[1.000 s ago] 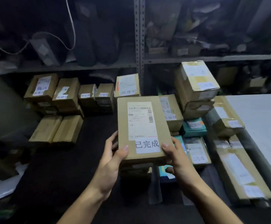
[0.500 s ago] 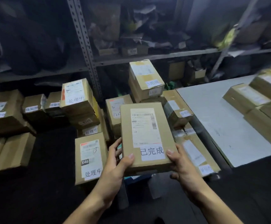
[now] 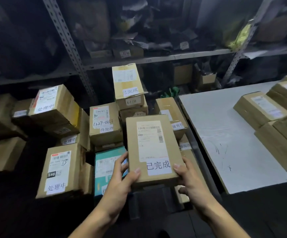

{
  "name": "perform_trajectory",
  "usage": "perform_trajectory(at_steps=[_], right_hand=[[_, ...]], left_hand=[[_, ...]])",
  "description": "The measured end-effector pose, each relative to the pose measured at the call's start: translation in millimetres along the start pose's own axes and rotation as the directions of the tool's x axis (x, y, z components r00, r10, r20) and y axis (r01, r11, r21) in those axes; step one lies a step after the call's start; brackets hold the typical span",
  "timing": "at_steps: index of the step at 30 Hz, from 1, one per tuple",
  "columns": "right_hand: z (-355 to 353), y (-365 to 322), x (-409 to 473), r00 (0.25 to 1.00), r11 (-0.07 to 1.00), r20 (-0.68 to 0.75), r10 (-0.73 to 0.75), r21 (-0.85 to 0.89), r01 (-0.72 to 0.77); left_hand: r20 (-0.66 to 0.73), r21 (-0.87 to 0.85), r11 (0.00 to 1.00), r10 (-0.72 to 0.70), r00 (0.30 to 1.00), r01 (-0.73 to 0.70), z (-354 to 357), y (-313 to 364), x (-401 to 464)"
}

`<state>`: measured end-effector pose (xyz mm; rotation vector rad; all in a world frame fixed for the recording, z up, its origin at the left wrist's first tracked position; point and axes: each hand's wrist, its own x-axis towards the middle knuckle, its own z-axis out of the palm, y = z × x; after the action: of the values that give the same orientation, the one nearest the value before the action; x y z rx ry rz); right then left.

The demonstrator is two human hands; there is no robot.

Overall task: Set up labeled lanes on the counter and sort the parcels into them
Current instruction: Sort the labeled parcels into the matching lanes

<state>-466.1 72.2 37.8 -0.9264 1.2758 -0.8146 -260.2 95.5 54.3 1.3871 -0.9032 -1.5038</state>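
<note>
I hold a flat brown parcel (image 3: 152, 148) in front of me, above a pile of other boxes. It carries a white shipping label and a white tag reading 已完成. My left hand (image 3: 122, 179) grips its lower left corner, thumb on top. Its lower right corner sits in my right hand (image 3: 189, 181), thumb on the top face. The white counter (image 3: 225, 134) lies to the right, with several brown parcels (image 3: 259, 107) stacked at its far right.
Tagged cardboard boxes crowd the dark surface below and left, among them a box marked X46 (image 3: 60, 170), a teal box (image 3: 108, 165) and a tall box (image 3: 128, 85) at the back. Metal shelving (image 3: 156, 57) full of bags stands behind.
My view has swung to the right, bringing the white counter and its parcels into sight. The parcel stays held in both hands in front of me.
</note>
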Motion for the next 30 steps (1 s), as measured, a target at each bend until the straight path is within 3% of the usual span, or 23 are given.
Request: perform_trajectory(at_steps=[9, 25, 30], right_hand=[[-1.0, 10.1, 17.4, 0.996, 0.998, 0.069, 0.054, -0.028, -0.052], [-0.2, 45.7, 25.8, 0.979, 0.972, -0.011, 0.205, -0.112, -0.205], [-0.2, 57.6, 37.5, 0.985, 0.964, -0.046, 0.169, -0.2, -0.174]], left_hand=[[-0.066, -0.023, 0.999, -0.044, 0.997, 0.043, 0.1, -16.7, 6.4], [-0.044, -0.047, 0.971, -0.238, 0.97, 0.236, -9.2, -68.1, 18.3], [-0.077, 0.05, 0.972, -0.225, 0.971, 0.229, -10.3, -79.4, 28.0]])
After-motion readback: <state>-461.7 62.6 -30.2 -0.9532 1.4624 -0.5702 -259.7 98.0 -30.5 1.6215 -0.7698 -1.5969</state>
